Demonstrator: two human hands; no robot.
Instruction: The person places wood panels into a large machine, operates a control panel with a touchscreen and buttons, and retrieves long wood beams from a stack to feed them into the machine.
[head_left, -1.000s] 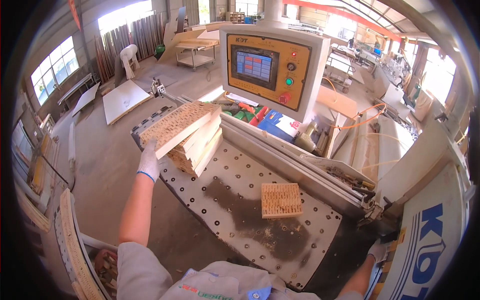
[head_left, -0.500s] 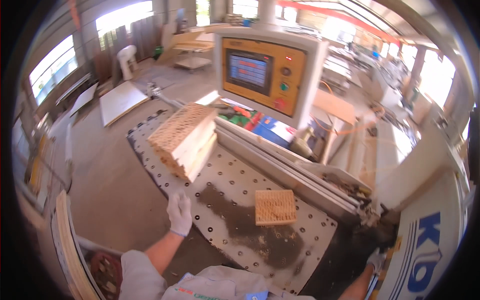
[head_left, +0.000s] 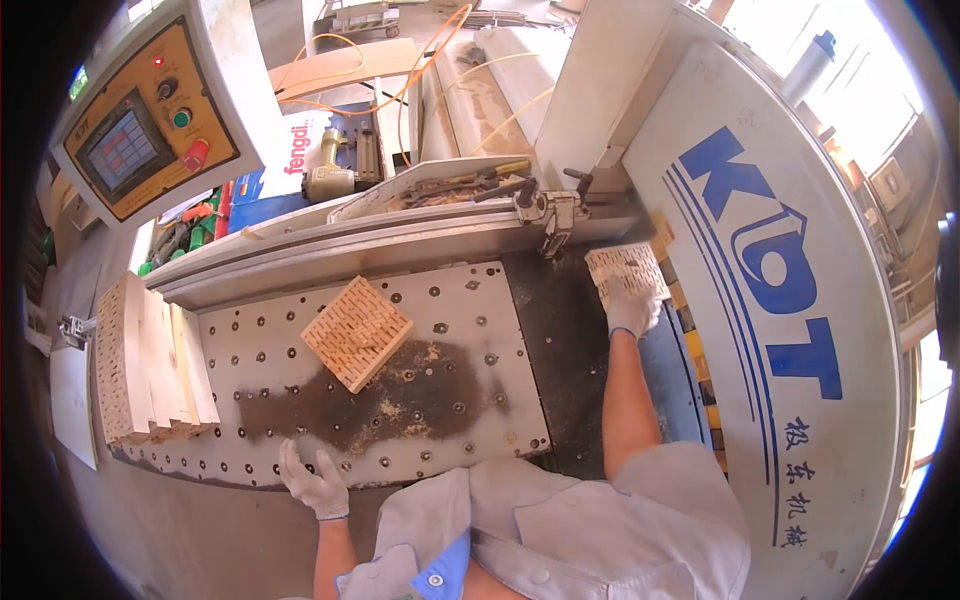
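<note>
My right hand (head_left: 634,308), in a white glove, grips the near edge of a small slotted wooden block (head_left: 612,262) on the dark bed beside the white machine housing. Its fingertips are partly hidden against the block. My left hand (head_left: 313,484), also gloved, hovers at the table's front edge with fingers apart and nothing in it. A second slotted wooden block (head_left: 357,334) lies turned at an angle on the studded metal table (head_left: 235,340). At the table's left end stands a stack of slotted wooden pieces (head_left: 150,365).
The white housing (head_left: 760,250) rises on the right, with a yellow-black striped edge (head_left: 697,355). A metal fence (head_left: 400,232) runs behind the table. A control panel (head_left: 150,125) hangs at upper left. Beyond the fence are a nail gun (head_left: 332,172) and a tool tray (head_left: 450,187).
The view has swung to the right, towards the machine housing. My right hand, earlier low beside the housing, is now on a wooden block. My left hand stays empty near the table's front edge.
</note>
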